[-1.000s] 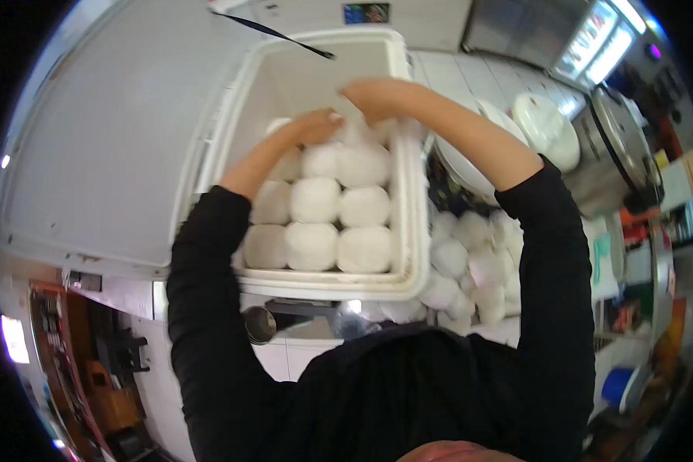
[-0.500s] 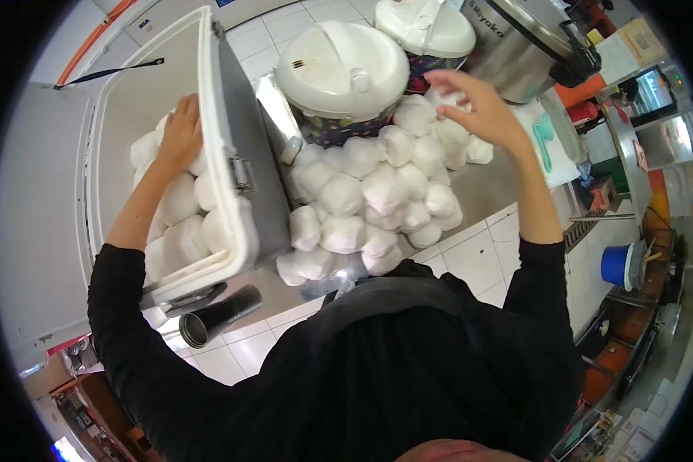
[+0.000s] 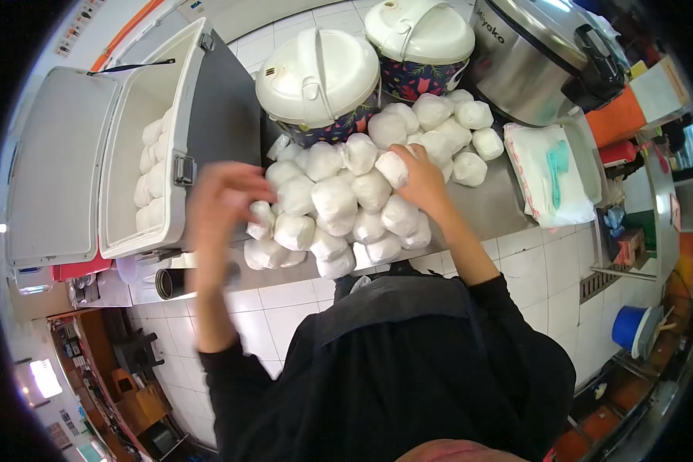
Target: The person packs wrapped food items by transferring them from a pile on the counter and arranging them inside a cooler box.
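Observation:
A large heap of round white wrapped bundles covers the steel counter in front of me. My right hand is closed around one white wrapped bundle at the right side of the heap. Over the heap's left edge, my left hand is blurred by motion; its fingers look apart and I see nothing in them. Left of it stands a grey and white cooler box with its lid swung open. More white wrapped bundles are stacked inside the box.
Two patterned tubs with white lids stand behind the heap. A steel rice cooker is at the back right. A turquoise scoop lies on a white cloth at the right. A dark cylinder sits below the cooler box.
My left hand has come out of the cooler box and moved right to the heap. My right hand has moved down and left and taken hold of a bundle. The view has shifted.

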### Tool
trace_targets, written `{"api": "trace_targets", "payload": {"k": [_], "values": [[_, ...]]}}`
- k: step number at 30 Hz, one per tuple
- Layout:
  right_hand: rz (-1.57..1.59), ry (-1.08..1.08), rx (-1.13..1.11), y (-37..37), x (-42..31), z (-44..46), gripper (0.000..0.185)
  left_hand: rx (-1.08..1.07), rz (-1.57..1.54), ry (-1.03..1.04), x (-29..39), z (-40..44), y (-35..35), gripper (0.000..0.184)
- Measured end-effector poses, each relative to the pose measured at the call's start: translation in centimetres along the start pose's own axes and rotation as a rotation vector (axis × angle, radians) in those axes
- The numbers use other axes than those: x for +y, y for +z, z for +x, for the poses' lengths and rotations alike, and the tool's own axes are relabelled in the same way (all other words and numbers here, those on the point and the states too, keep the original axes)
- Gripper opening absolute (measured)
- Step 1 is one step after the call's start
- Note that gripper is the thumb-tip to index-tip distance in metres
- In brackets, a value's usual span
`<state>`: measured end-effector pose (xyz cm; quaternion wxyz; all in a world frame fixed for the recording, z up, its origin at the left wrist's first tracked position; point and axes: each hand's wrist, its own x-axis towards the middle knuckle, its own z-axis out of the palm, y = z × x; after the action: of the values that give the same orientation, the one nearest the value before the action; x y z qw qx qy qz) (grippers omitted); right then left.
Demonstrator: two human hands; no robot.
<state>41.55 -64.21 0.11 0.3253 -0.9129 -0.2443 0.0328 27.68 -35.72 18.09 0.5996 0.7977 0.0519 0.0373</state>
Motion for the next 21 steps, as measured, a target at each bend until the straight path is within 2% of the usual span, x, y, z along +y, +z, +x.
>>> {"api": "trace_targets", "payload": {"k": [1,3,4,6,7,8,9,10,11,14,15,18,19,20,21], "values": [[0.016,-0.031,0.032,-1.2,-0.4,-0.7,0.079,-0.033,-0.136,-0.043,-0.9,-0.9,5.1,0.045],[0.067,-0.171,-0.161,-5.3,-2.5,-2.5,0.076,-0.079,-0.326,-0.179,-6.2,-0.9,11.6,0.059],[0.033,-0.316,-0.183,-6.4,-3.0,-3.6,0.074,-0.104,-0.426,-0.281,-7.4,-0.9,13.9,0.064],[-0.046,-0.607,-0.223,-7.8,-3.3,-5.1,0.069,-0.204,-0.831,-0.411,-7.4,-0.6,17.6,0.068],[0.132,-0.582,-0.202,-7.9,-2.5,-5.6,0.069,-0.265,-0.832,-0.483,-9.9,-1.0,18.9,0.072],[0.307,-0.56,-0.178,-7.5,-1.5,-5.9,0.069,-0.282,-0.927,-0.535,-9.0,-1.6,19.8,0.071],[0.484,-0.539,-0.152,-7.3,-0.5,-6.1,0.069,-0.364,-1.052,-0.483,-9.5,-1.9,20.9,0.07],[0.334,-0.446,-0.091,-8.1,1.5,-5.6,0.066,-0.446,-1.175,-0.429,-10.1,-2.1,21.8,0.069],[0.19,-0.348,-0.036,-9.1,4.4,-4.9,0.064,-0.423,-1.278,-0.486,-10.1,-2.6,22.1,0.067],[-0.205,-0.12,0.013,-4.6,15.5,-3.5,0.066,-0.285,-1.339,-0.469,-11.1,-3.1,23.0,0.068],[-0.337,-0.091,0.04,-2.9,17.5,-3.5,0.069,-0.259,-1.231,-0.439,-11.3,-2.9,23.1,0.077],[-0.417,-0.123,0.107,-1.8,18.2,-3.8,0.077,-0.132,-1.343,-0.379,-9.8,-2.6,22.2,0.067],[-0.383,0.009,0.064,-2.0,18.2,-3.8,0.078,-0.123,-1.417,-0.327,-10.0,-2.5,21.7,0.065],[-0.348,0.139,0.022,-2.3,17.9,-3.9,0.08,-0.092,-1.365,-0.301,-10.1,-2.9,21.5,0.067],[-0.345,0.164,-0.013,-2.1,18.7,-4.3,0.081,-0.057,-1.307,-0.266,-10.2,-3.1,21.1,0.069]]}}
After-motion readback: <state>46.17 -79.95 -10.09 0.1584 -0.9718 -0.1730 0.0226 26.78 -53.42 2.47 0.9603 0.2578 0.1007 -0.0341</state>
